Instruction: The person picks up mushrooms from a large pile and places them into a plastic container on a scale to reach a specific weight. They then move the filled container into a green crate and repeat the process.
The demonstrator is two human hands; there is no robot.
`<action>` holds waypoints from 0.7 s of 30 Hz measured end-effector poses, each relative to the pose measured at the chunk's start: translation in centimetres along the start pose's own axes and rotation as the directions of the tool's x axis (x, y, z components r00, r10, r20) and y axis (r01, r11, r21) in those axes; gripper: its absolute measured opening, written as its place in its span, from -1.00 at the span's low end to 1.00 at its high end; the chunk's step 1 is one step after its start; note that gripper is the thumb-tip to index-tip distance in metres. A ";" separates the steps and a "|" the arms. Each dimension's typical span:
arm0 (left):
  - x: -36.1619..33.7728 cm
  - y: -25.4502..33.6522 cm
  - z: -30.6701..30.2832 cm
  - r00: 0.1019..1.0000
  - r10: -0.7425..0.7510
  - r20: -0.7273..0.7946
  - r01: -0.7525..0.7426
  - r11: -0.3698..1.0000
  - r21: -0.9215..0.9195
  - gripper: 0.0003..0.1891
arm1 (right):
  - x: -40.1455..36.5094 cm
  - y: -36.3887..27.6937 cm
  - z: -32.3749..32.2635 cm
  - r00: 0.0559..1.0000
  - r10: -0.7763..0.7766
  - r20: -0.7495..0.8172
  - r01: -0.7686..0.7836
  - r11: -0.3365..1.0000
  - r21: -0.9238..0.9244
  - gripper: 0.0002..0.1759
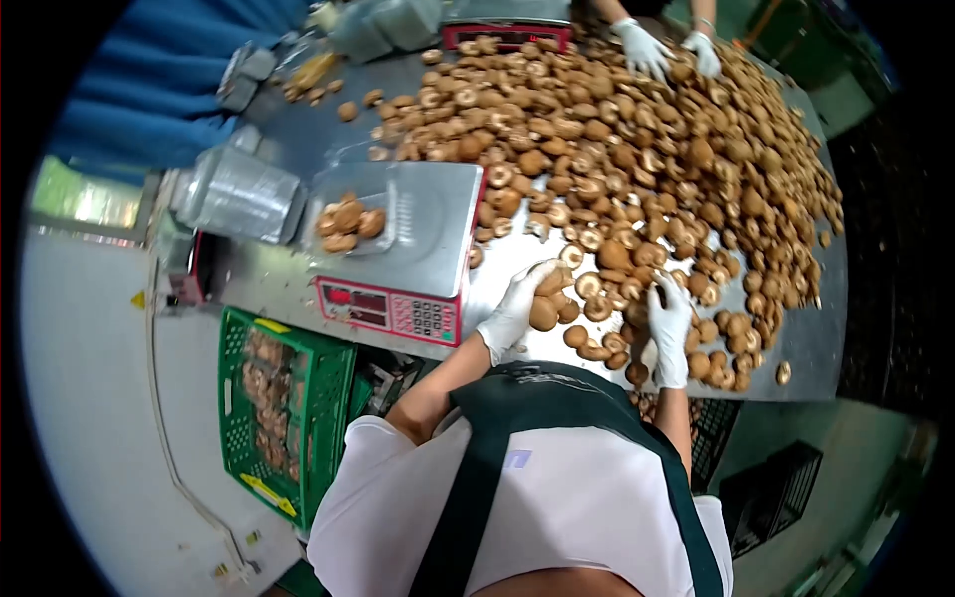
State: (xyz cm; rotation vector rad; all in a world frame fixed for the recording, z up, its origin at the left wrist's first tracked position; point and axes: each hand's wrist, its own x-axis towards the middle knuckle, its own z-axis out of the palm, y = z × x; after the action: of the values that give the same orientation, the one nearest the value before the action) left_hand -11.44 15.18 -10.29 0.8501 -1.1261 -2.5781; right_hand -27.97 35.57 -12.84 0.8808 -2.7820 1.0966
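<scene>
White shirt (567, 488), left hand (509, 314) with mushrooms (543, 313)

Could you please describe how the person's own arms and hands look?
The left grip and right grip are both gloved in plain white. Behind the gloving, the left forearm and right forearm are bare. The left sleeve is short and white; the right one's end is hard to make out. No cables show.
</scene>
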 end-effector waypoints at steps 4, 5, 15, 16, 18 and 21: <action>-3.6 7.3 -0.6 0.946 0.302 -0.118 -0.279 0.943 0.182 -0.68 | 0.2 1.6 0.0 0.996 0.086 -0.028 -0.088 0.993 -0.078 -0.72; -3.4 8.5 -2.1 0.863 0.494 -0.105 -0.414 0.811 0.413 -0.68 | 0.4 1.8 0.0 0.995 0.091 -0.039 -0.094 0.993 -0.070 -0.72; -6.7 23.2 -13.6 0.367 0.880 -0.303 -0.493 0.460 0.739 -0.67 | 0.3 0.6 -0.3 0.979 0.176 -0.106 -0.188 0.975 -0.117 -0.73; -6.6 23.8 -14.4 0.386 0.873 -0.298 -0.508 0.471 0.721 -0.67 | 0.2 0.3 -0.1 0.977 0.184 -0.109 -0.194 0.976 -0.094 -0.73; -6.4 23.9 -15.0 0.394 0.896 -0.204 -0.319 0.342 0.884 -0.68 | 0.1 -1.1 0.2 0.977 0.199 -0.077 -0.207 0.973 -0.105 -0.73; -6.1 23.7 -16.4 0.476 0.856 -0.202 -0.216 0.336 0.917 -0.68 | 0.7 -4.1 1.3 0.996 0.048 -0.077 -0.055 0.994 -0.093 -0.74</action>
State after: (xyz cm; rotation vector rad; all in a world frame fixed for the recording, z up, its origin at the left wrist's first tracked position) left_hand 1.99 -8.67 0.53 1.0886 -1.8647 -0.8360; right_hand -26.23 31.97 -11.15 0.7464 -2.7842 0.9732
